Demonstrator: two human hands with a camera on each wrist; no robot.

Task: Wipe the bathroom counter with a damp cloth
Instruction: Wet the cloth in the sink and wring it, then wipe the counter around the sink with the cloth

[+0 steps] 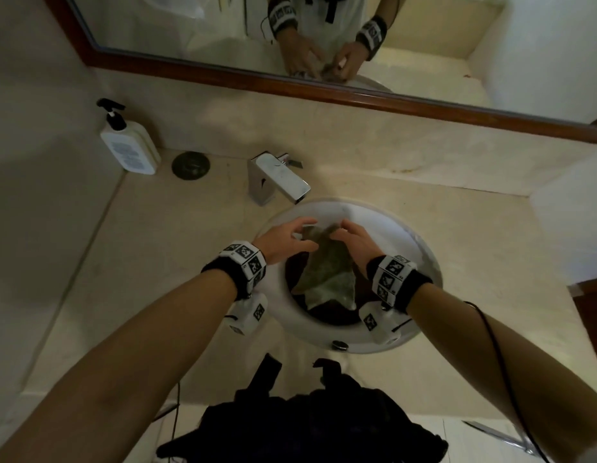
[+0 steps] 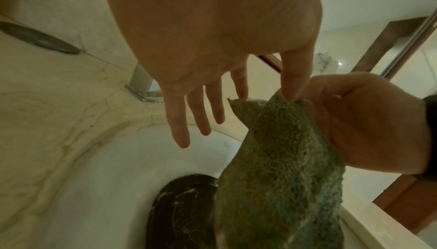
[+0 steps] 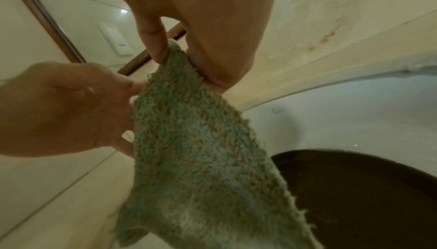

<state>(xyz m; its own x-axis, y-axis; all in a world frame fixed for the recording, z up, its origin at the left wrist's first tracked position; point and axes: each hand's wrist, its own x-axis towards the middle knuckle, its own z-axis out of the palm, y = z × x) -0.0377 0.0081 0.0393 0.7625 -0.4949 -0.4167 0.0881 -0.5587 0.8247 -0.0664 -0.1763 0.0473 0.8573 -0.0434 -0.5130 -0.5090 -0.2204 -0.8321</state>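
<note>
Right now the person is holding the shaggy green terry cloth (image 1: 325,262) up over the round white basin (image 1: 420,252), apparently opening it out before wiping. To do this well, each hand should be gripping its own top corner and drawing apart, so the cloth is hanging flat and dripping into the basin rather than onto the beige marble table (image 1: 150,262).

The right hand (image 1: 355,240) is pinching the cloth's top corner between thumb and curled fingers, wrist raised and palm turned down. The left hand (image 1: 283,238) is reaching in from the other side: thumb and forefinger are closing on the cloth's upper edge just beside the right hand's pinch, while its other three fingers (image 2: 196,111) are hanging straight and spread, holding nothing. Both forearms are angling inward over the basin's front rim, below the chrome square faucet (image 1: 277,178).
</note>
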